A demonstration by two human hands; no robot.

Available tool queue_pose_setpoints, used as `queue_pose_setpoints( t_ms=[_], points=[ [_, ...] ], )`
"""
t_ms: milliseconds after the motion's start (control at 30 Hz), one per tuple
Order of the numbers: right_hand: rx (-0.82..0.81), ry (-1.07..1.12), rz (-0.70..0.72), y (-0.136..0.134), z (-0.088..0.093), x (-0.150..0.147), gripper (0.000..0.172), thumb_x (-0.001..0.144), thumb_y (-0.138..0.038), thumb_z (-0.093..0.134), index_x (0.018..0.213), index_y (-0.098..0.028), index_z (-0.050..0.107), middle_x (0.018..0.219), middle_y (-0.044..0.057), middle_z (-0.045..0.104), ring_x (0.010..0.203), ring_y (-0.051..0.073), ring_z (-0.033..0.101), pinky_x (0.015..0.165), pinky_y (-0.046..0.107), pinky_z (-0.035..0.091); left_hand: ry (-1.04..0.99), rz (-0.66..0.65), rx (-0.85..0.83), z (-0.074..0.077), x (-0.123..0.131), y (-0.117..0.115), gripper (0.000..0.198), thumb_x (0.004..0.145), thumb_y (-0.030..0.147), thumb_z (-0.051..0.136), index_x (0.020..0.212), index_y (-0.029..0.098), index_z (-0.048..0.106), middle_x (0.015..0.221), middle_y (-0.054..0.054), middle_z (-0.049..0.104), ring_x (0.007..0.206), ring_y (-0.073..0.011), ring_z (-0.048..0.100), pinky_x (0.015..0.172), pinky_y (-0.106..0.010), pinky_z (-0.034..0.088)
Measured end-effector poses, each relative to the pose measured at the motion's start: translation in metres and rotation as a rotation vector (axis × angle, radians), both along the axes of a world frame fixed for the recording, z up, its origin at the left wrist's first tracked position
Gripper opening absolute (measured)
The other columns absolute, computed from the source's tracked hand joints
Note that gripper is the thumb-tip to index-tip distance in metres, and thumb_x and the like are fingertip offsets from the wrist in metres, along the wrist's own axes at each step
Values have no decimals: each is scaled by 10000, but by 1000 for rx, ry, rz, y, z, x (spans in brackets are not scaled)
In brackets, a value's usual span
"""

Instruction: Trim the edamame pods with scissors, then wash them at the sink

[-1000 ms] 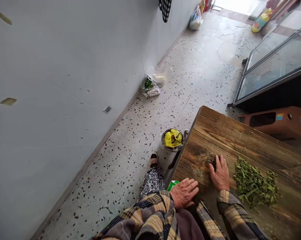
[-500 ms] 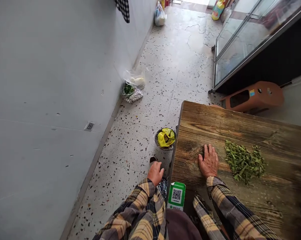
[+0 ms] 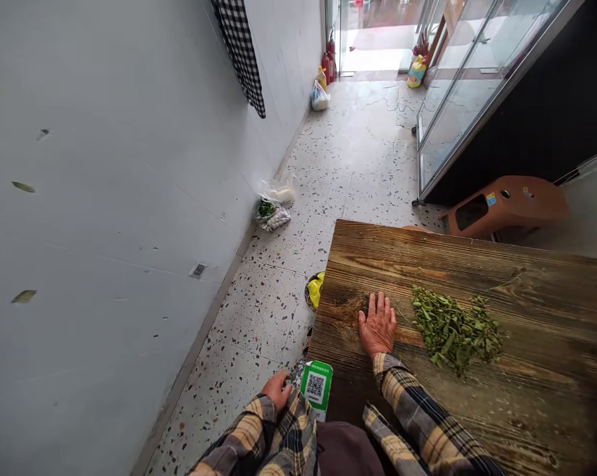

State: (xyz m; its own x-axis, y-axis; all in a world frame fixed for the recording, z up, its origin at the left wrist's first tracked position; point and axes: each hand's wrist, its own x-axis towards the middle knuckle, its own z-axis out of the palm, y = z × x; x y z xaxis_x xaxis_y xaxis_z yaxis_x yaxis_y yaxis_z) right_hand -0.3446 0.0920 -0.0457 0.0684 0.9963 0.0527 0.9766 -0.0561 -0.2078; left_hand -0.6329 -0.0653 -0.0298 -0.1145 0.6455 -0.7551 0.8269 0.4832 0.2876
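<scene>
My right hand (image 3: 378,325) lies flat on the wooden table (image 3: 377,254), palm down, with nothing in it. To its right is a loose pile of green leaf pieces (image 3: 455,334), close to the fingers but not touching them. My left hand (image 3: 277,389) is low beside the table's left edge, near my lap. Its fingers are loosely bent and partly hidden, the thumb apart from them, and I see nothing held. A green card with a QR code (image 3: 317,387) is at the table's near left corner, between my two arms.
A bin with a yellow bag (image 3: 315,289) stands on the floor, partly hidden by the table. Plastic bags of vegetables (image 3: 273,213) lie against the left wall. Past the table are an orange-brown stool (image 3: 516,203) and a wheeled glass cabinet (image 3: 451,106). Fire extinguishers (image 3: 328,63) stand near the doorway.
The view has tilted up, bringing the doorway into sight. My left hand has drawn back and down towards my lap. My right hand stays flat on the table beside the leaves.
</scene>
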Motion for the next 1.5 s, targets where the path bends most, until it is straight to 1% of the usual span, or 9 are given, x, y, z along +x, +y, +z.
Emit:
queue_pose_setpoints(
  t_ms=[233, 367, 667, 800, 967, 1133, 1233, 1333, 1500],
  points=[
    [18, 77, 10, -3, 4, 7, 562, 975, -378, 357, 1469, -112, 392, 1579, 158, 271, 1463, 307, 156, 1141, 513, 191, 107, 38, -94, 17, 12, -17, 349, 842, 257, 500, 1126, 132, 658, 1137, -138, 688, 1042, -229, 638, 923, -301, 469],
    [32, 102, 12, -5, 5, 11, 556, 978, -377, 353, 1470, -122, 391, 1579, 152, 272, 1459, 311, 169, 1139, 513, 191, 130, 43, -100, 21, 20, -16, 350, 831, 250, 506, 1127, 149, 664, 1118, -117, 703, 1043, -225, 642, 942, -310, 463],
    [34, 138, 30, -9, 12, 15, 542, 973, -362, 355, 1463, -133, 403, 1570, 156, 287, 1449, 309, 185, 1130, 516, 202, 102, 57, -29, 31, 29, -10, 380, 824, 250, 516, 1149, 121, 665, 1143, -133, 698, 1057, -234, 639, 940, -316, 472],
    [31, 146, 32, -10, 15, 15, 547, 976, -371, 338, 1465, -132, 396, 1558, 165, 306, 1447, 314, 194, 1127, 530, 201, 85, 85, 0, 28, 24, -13, 352, 809, 239, 535, 1119, 152, 678, 1125, -117, 704, 1031, -236, 647, 943, -350, 480],
    [19, 129, 43, -11, 15, 13, 544, 969, -370, 348, 1456, -137, 410, 1548, 164, 327, 1441, 314, 214, 1126, 540, 213, 79, 135, -8, 13, 5, -11, 337, 820, 235, 538, 1107, 130, 679, 1138, -131, 698, 1045, -237, 645, 935, -336, 483],
    [15, 76, 49, -9, 12, 7, 550, 968, -378, 354, 1455, -127, 408, 1550, 160, 324, 1436, 315, 228, 1132, 539, 219, 42, 174, -14, -12, -29, 20, 364, 857, 260, 499, 1155, 124, 658, 1138, -128, 703, 1025, -227, 655, 901, -314, 497],
    [3, 21, 54, -7, 6, 4, 549, 968, -381, 355, 1456, -133, 402, 1555, 154, 315, 1439, 314, 227, 1132, 537, 233, 1, 154, -15, -41, -55, 52, 382, 877, 292, 467, 1168, 126, 650, 1139, -122, 703, 1020, -221, 656, 885, -311, 503],
    [-7, -39, 61, -3, -4, 2, 556, 959, -366, 361, 1476, -161, 361, 1569, 134, 292, 1445, 314, 226, 1125, 548, 252, -29, 95, -25, -84, -80, 89, 375, 892, 281, 426, 1152, 134, 651, 1151, -115, 696, 1028, -214, 651, 884, -311, 501],
    [-21, -122, 97, 1, -20, 2, 610, 960, -367, 348, 1533, -201, 222, 1603, 115, 221, 1454, 330, 226, 1106, 574, 298, -53, -122, -61, -178, -107, 155, 333, 876, 251, 446, 1090, 120, 665, 1145, -143, 675, 1074, -231, 621, 925, -323, 470]
  ],
)
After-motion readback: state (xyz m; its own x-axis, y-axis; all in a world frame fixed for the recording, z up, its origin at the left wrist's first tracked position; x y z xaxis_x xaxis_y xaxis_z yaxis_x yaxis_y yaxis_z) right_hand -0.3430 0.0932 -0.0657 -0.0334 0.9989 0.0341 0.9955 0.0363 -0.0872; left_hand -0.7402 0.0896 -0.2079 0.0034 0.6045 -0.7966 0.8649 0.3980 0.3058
